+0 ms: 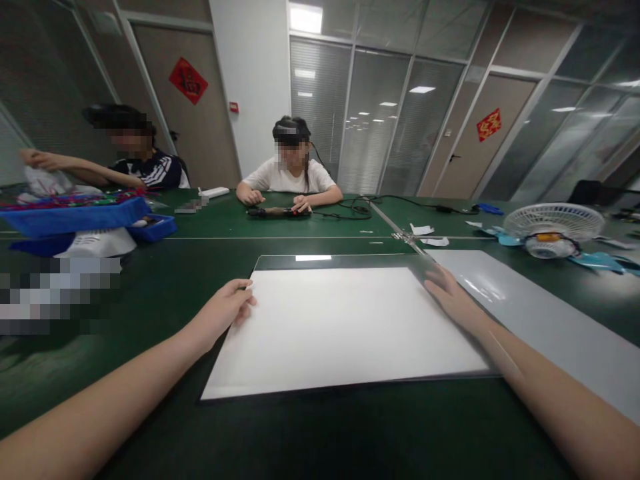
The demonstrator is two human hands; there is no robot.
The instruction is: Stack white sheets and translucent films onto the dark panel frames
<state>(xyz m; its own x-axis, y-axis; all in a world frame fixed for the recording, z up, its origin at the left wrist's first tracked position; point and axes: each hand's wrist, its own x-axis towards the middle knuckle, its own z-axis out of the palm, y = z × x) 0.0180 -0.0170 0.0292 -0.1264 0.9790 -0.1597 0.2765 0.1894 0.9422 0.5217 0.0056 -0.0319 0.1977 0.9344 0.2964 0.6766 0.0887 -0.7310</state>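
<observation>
A clear flat panel [375, 261] lies over or holds a white sheet [340, 327] in front of me; its far strip reflects a ceiling light. My left hand [233, 303] is closed on the panel's left edge, thumb on top, with fingertips showing through beneath. At the opposite edge, my right hand [447, 293] grips the far right part of the panel, its fingers partly blurred. The panel's near edge looks dark and seems slightly off the green table [320, 433]; I cannot tell how far.
A larger pale board [540, 307] lies to the right, beside my right forearm. Beyond it are a white fan guard [555, 220] and light-blue blades [605, 262]. Blue trays [75, 217] stand at left. Two people sit across the table; a black cable [360, 208] runs there.
</observation>
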